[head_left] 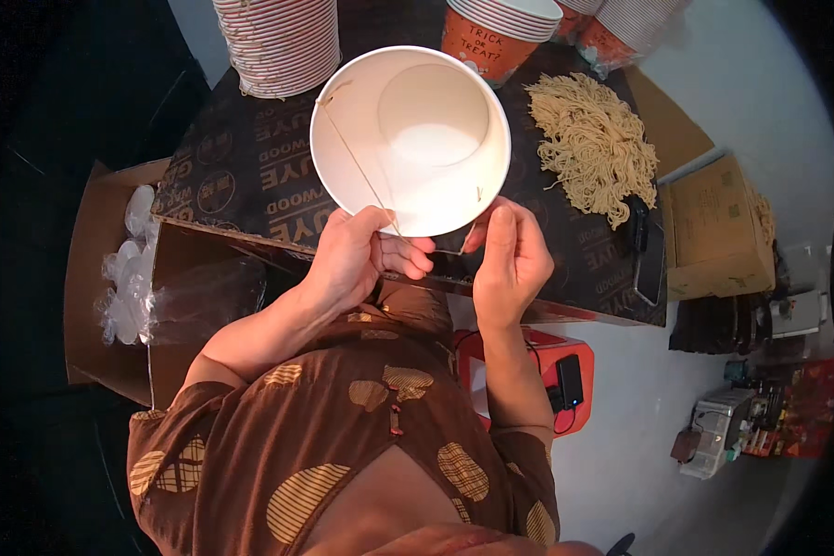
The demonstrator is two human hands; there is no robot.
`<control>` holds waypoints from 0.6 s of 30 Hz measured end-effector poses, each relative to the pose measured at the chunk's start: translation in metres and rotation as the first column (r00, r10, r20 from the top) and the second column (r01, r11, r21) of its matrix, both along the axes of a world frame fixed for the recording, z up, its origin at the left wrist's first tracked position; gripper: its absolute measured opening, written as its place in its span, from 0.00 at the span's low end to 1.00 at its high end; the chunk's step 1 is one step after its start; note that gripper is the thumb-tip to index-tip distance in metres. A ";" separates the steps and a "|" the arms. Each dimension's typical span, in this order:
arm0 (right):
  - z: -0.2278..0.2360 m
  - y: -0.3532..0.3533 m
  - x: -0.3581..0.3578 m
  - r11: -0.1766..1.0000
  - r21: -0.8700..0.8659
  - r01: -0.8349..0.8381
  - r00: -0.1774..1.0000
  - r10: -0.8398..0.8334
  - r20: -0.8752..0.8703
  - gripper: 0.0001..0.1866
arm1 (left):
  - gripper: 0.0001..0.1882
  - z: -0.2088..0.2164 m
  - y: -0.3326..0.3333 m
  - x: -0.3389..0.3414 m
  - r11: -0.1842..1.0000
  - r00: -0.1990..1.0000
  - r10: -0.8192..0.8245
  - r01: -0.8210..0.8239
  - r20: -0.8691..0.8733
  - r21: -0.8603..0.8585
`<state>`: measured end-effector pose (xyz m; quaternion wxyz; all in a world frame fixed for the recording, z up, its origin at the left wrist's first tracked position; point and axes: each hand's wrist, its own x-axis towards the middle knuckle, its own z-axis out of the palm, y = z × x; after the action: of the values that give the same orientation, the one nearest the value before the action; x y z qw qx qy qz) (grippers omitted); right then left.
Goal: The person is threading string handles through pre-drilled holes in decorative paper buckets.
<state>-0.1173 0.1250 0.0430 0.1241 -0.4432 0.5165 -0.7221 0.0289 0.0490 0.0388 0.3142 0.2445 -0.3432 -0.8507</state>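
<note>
A paper bucket [347, 171] with a white inside stands tilted at the table's near edge, its mouth toward me. A thin beige cord [354, 159] runs from the upper left of its rim down across the opening to my hands. My left hand [366, 246] is at the bottom of the rim, with the cord pinched by the thumb and the other fingers curled below. At the lower right of the rim, my right hand [510, 255] is closed with thumb against fingers on the cord's other end. A short bit of cord shows inside the wall beside it.
Stacks of nested buckets [283, 46] and orange buckets [491, 42] line the back of the dark printed table [241, 185]. A heap of beige cords [593, 144] lies right, near a phone [650, 259]. Cartons [718, 232] flank the table; a red stool [579, 371] stands below.
</note>
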 end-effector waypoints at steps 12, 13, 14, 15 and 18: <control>-0.036 -0.030 -0.015 0.928 0.339 0.158 0.974 -0.202 0.100 0.08 | 0.15 -0.002 -0.008 0.008 0.999 0.998 -0.037 0.038 0.060 -0.007; -0.035 -0.032 -0.015 0.928 0.339 0.154 0.975 -0.199 0.102 0.08 | 0.14 -0.001 -0.007 0.010 0.996 0.996 -0.076 0.074 0.050 0.041; -0.034 -0.033 -0.015 0.921 0.352 0.168 0.973 -0.212 0.088 0.08 | 0.14 -0.002 -0.007 0.012 0.997 0.996 -0.073 0.071 0.052 0.042; -0.034 -0.034 -0.015 0.913 0.365 0.182 0.972 -0.223 0.075 0.08 | 0.13 -0.004 -0.008 0.015 0.988 0.993 -0.114 0.112 0.011 0.109; -0.033 -0.033 -0.014 0.909 0.365 0.201 0.971 -0.234 0.047 0.08 | 0.10 -0.010 -0.004 0.024 0.971 0.984 -0.175 0.179 -0.043 0.161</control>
<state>-0.1315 0.0922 0.0099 0.1443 -0.3200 0.6792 -0.6445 0.0534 0.0449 0.0288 0.2207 0.2257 -0.2878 -0.9042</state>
